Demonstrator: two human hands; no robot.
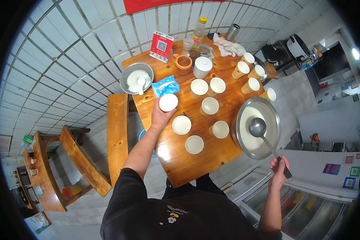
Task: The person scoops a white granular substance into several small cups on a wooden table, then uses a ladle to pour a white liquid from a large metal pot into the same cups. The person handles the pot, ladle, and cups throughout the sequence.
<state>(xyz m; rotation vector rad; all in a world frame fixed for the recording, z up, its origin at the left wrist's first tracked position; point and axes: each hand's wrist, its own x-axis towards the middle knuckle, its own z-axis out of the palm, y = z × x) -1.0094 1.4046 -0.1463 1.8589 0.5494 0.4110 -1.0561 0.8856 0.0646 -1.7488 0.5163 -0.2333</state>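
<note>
Square code (162, 45) on red stand (157, 55); codes on green sticker (354, 171), blue sticker (349, 183) (lettering too small to read).

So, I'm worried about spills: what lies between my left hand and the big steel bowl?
In the head view, paper cups stand on the table between the left hand and the big steel bowl.

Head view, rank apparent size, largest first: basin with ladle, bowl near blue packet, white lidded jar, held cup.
1. Steel basin
2. Steel bowl
3. White lidded jar, held cup: not ranked; too close, and distance from camera may differ.
</note>
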